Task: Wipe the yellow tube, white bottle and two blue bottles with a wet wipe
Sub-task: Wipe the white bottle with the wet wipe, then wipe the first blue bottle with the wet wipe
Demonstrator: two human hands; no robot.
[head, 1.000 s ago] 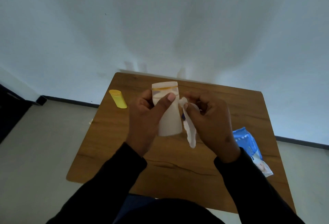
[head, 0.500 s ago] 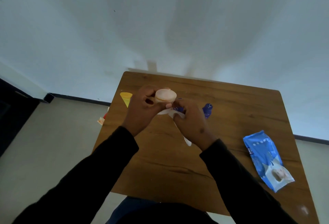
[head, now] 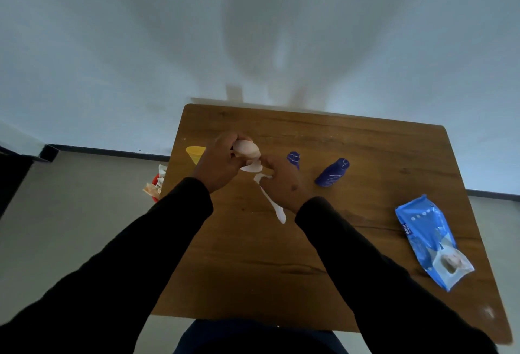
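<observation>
Fingers [head: 225, 154] of the left hand [head: 222, 166] curl closed around the white bottle [head: 247, 151], holding it just above the table with its round end turned toward the camera, while the right hand [head: 282, 184] pinches the wet wipe [head: 270, 199] against the bottle's lower side, the loose tail of the wipe trailing down toward the wood. Compared with a second ago, when the bottle stood tall in the grip with its side facing the camera, it is now tipped over and held lower and farther from the viewer, and the hands sit closer together. The yellow tube [head: 196, 154] lies just left of the left hand. One blue bottle [head: 294, 159] shows partly behind the right hand, and a second blue bottle [head: 332, 172] lies beside it to the right, both newly in view. A blue wipe packet [head: 430, 238] rests near the right edge of the wooden table [head: 365, 142]. Behind it rises a plain pale wall [head: 112, 44] with a dark baseboard, above a grey floor [head: 70, 213] where some red and white litter [head: 156, 184] sits by the table's left edge.
</observation>
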